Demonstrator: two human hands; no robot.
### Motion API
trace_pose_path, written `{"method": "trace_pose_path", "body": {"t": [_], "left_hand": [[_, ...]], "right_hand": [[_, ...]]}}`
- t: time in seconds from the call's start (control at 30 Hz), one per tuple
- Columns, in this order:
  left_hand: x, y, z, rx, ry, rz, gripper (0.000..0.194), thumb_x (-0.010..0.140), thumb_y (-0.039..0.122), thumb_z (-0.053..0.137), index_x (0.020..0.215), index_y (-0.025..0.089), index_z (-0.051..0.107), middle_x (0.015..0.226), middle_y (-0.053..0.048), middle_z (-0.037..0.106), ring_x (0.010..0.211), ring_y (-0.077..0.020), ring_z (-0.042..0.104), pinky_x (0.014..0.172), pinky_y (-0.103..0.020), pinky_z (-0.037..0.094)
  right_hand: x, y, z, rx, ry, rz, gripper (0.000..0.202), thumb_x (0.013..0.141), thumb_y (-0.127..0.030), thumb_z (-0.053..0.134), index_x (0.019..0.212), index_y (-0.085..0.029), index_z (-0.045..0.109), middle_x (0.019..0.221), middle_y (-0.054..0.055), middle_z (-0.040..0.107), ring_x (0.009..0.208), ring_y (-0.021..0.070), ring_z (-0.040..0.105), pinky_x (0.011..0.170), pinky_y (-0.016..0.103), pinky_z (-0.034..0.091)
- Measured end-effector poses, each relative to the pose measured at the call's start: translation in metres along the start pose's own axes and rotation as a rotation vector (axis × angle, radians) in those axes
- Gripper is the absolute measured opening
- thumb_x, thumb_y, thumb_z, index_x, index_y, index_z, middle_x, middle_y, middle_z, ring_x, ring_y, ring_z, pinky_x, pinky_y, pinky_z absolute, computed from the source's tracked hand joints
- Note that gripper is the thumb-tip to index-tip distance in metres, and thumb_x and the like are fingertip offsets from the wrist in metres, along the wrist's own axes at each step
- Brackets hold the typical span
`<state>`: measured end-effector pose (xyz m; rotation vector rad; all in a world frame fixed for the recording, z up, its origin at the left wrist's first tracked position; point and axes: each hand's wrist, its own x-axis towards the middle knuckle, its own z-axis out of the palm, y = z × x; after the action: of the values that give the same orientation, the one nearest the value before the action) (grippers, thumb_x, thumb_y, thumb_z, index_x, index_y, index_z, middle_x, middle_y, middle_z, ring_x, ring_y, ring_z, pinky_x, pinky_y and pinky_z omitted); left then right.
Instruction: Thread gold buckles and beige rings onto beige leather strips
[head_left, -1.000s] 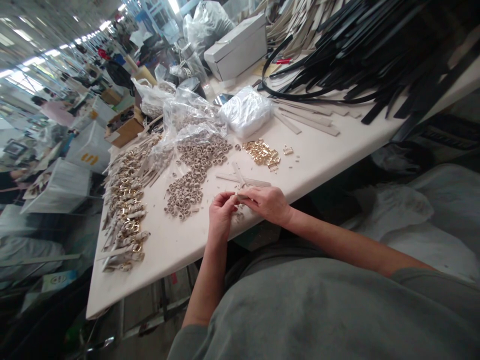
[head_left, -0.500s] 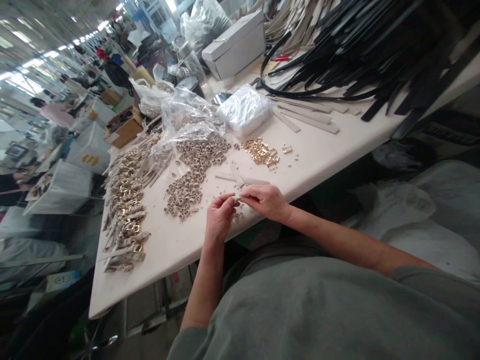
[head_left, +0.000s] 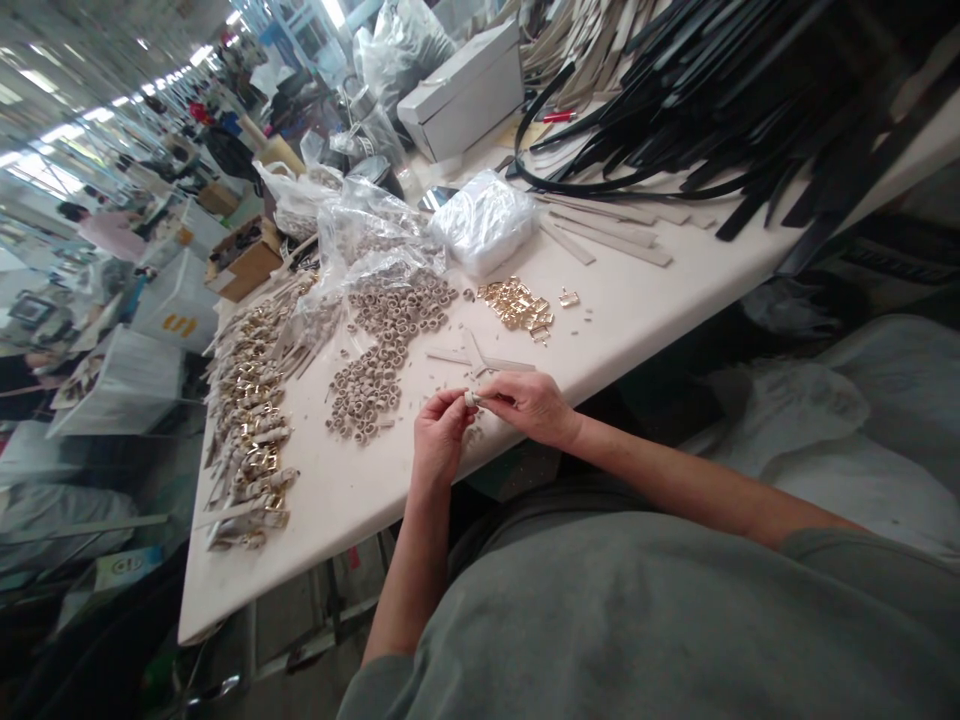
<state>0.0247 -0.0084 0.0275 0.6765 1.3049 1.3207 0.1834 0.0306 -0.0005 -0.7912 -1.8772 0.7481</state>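
Right by the table's (head_left: 315,510) near edge, a small beige loop (head_left: 470,398) is pinched between the left hand's (head_left: 441,430) thumb and finger. The right hand's (head_left: 536,405) fingers are closed up against its 3 o'clock side, but they cover too much to tell what they're gripping.

Clock centred on the loop: at 12, at least two beige strips (head_left: 517,365) cross, then one plastic-wrapped pack (head_left: 484,222) and one white box (head_left: 465,95). Around 1 there's a heap of gold fittings (head_left: 516,308), too jumbled to count, plus a single gold fitting (head_left: 568,298) just beside it. Past those, one red pen (head_left: 559,117) and loads of black straps (head_left: 720,130).

At 10 sits a pile of loops (head_left: 367,385), way too many to count, with a clear bag (head_left: 375,225) slumped over its far end. Buckled straps (head_left: 255,430) line up at 9. Beyond, a white bin (head_left: 169,310) has a yellow mark I can't read.
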Motion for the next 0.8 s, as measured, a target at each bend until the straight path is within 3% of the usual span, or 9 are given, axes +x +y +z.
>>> {"method": "trace_pose_path", "body": {"t": [0.23, 0.43, 0.57, 0.8], "left_hand": [[0.001, -0.002, -0.009, 0.166, -0.034, 0.082, 0.032, 0.061, 0.034, 0.088, 0.085, 0.017, 0.073, 0.076, 0.0, 0.071, 0.064, -0.0086, 0.061, 0.068, -0.023, 0.05], [0.007, -0.008, -0.004, 0.116, -0.031, 0.146, 0.032, 0.064, 0.034, 0.086, 0.089, 0.018, 0.073, 0.081, 0.0, 0.072, 0.069, -0.0104, 0.064, 0.073, -0.025, 0.05], [0.007, -0.013, 0.0, 0.096, -0.079, 0.137, 0.029, 0.065, 0.033, 0.086, 0.087, 0.018, 0.073, 0.077, 0.0, 0.072, 0.069, -0.0117, 0.065, 0.074, -0.026, 0.05], [0.004, -0.01, 0.003, 0.235, -0.09, 0.13, 0.031, 0.081, 0.048, 0.072, 0.089, 0.018, 0.077, 0.086, -0.005, 0.075, 0.079, -0.0145, 0.068, 0.073, -0.025, 0.051]], "right_hand": [[0.0, 0.003, 0.001, -0.069, -0.057, 0.01, 0.018, 0.096, -0.029, 0.056, 0.093, -0.019, 0.07, 0.085, 0.006, 0.073, 0.077, 0.0173, 0.066, 0.072, 0.026, 0.045], [0.001, -0.003, -0.006, 0.013, -0.191, 0.116, 0.034, 0.101, -0.021, 0.038, 0.13, -0.016, 0.054, 0.087, 0.005, 0.073, 0.072, 0.016, 0.067, 0.073, 0.028, 0.049], [0.0, -0.003, -0.005, -0.057, -0.171, 0.16, 0.045, 0.099, -0.018, 0.036, 0.144, -0.012, 0.043, 0.074, 0.003, 0.069, 0.069, 0.0185, 0.066, 0.072, 0.03, 0.05], [-0.003, 0.001, -0.005, -0.003, -0.13, 0.134, 0.049, 0.1, -0.02, 0.034, 0.148, -0.011, 0.038, 0.072, 0.003, 0.068, 0.066, 0.0182, 0.065, 0.072, 0.031, 0.051]]}}
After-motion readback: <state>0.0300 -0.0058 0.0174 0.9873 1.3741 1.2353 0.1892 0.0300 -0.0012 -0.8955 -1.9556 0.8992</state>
